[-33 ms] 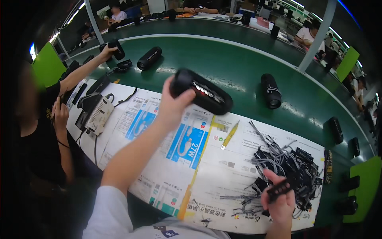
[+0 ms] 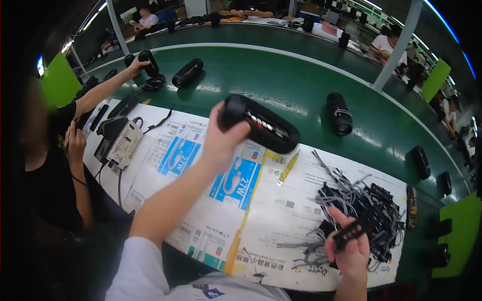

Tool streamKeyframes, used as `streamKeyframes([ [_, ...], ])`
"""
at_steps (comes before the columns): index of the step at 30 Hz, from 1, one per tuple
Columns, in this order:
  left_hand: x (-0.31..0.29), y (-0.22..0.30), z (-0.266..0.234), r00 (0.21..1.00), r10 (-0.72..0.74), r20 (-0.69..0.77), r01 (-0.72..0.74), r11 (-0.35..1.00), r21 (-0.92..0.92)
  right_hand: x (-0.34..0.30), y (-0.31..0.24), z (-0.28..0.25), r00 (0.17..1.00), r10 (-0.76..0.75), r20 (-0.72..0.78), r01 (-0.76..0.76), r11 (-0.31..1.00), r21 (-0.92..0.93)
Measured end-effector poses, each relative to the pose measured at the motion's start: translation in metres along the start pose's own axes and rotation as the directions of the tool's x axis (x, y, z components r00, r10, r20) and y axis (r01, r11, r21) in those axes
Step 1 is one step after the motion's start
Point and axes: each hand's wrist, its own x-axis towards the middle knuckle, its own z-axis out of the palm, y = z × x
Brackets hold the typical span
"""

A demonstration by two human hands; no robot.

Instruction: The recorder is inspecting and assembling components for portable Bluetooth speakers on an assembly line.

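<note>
My left hand grips one end of a black cylindrical speaker, raised and tilted over the far edge of the white work surface. Its fingers wrap round the end, the thumb lying along the near side. Lower right, my right hand pinches a small black strip with a row of small marks or holes. Close beside that hand lies a tangled pile of black parts with grey braided cords. A slim yellow tool rests between the speaker and the pile.
Beyond runs a green conveyor carrying a speaker, another speaker with a cord, and more at right. At left, a co-worker's hand holds a speaker near a boxy white device. Green panels stand at right.
The speaker in my left hand has shifted slightly right and down. My right hand keeps the strip at nearly the same place.
</note>
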Motion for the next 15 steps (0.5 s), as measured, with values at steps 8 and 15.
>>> streamKeyframes([
  [8, -0.106, -0.012, 0.050, 0.955, -0.173, 0.240, 0.247, 0.913, -0.324, 0.021, 0.003, 0.041, 0.994, -0.026, -0.110, 0.043, 0.987, 0.155],
  [15, -0.116, -0.014, 0.030, 0.787, -0.364, 0.498, 0.562, 0.758, -0.333, 0.041, -0.015, 0.027, 0.986, -0.020, -0.168, 0.002, 0.995, -0.103],
])
